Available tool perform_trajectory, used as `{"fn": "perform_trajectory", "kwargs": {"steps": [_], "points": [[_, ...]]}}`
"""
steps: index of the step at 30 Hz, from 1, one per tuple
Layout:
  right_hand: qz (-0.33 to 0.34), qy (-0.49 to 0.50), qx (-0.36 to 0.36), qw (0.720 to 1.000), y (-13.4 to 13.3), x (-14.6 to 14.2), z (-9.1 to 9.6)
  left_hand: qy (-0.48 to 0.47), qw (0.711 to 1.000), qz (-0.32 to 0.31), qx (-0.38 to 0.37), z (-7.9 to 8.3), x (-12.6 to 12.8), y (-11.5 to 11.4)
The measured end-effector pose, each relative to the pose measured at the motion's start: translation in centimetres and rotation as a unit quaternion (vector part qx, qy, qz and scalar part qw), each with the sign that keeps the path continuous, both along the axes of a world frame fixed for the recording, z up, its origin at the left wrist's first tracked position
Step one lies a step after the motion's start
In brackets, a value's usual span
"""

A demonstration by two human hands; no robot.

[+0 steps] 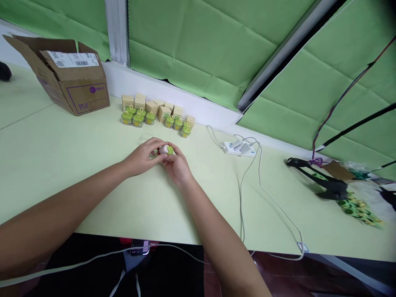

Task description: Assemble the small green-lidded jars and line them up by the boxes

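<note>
The left hand [144,157] and the right hand [178,166] meet at the middle of the pale green table top [62,165], fingertips facing each other. Both hands are closed on a small round white-and-green piece [166,149], which sits between the fingertips of the two hands. The left fingers curl over it from the left side, and the right thumb and fingers pinch it from the right. The white part faces the left hand and the green part faces the right hand. The piece is low over the table top; contact with the surface cannot be determined. Just behind the hands is a row of small green-lidded jars [138,119] with small tan cardboard cartons [140,100] lined up behind them, against the white ledge. An open brown cardboard shipping box [77,88] stands at the far left. A white power strip [239,148] lies to the right of the hands, well apart from them, with a white cable [266,194] running from it to the table's near edge. A black clamp-like tool [323,183] lies at the far right.
</note>
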State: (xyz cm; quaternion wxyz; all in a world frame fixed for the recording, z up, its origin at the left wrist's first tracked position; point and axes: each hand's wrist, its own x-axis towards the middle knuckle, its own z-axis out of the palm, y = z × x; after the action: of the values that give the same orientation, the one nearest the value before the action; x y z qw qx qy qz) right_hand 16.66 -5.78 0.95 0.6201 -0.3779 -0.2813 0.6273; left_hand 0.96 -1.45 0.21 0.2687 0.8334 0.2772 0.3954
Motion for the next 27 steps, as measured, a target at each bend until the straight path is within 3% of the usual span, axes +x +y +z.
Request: {"fn": "perform_trajectory", "kwargs": {"steps": [8,16,27], "points": [[0.061,0.025,0.001,0.998,0.0,0.3,0.1,-0.031,0.999,0.013,-0.028,0.2,0.2,-0.2],[0.064,-0.077,0.004,0.995,-0.4,0.3,0.5,-0.005,0.999,0.036,0.040,0.3,0.0,-0.5],[-0.021,-0.193,0.055,0.979,-0.1,-0.5,-1.0,0.006,0.998,0.038,0.041,0.2,0.2,-0.4]]}}
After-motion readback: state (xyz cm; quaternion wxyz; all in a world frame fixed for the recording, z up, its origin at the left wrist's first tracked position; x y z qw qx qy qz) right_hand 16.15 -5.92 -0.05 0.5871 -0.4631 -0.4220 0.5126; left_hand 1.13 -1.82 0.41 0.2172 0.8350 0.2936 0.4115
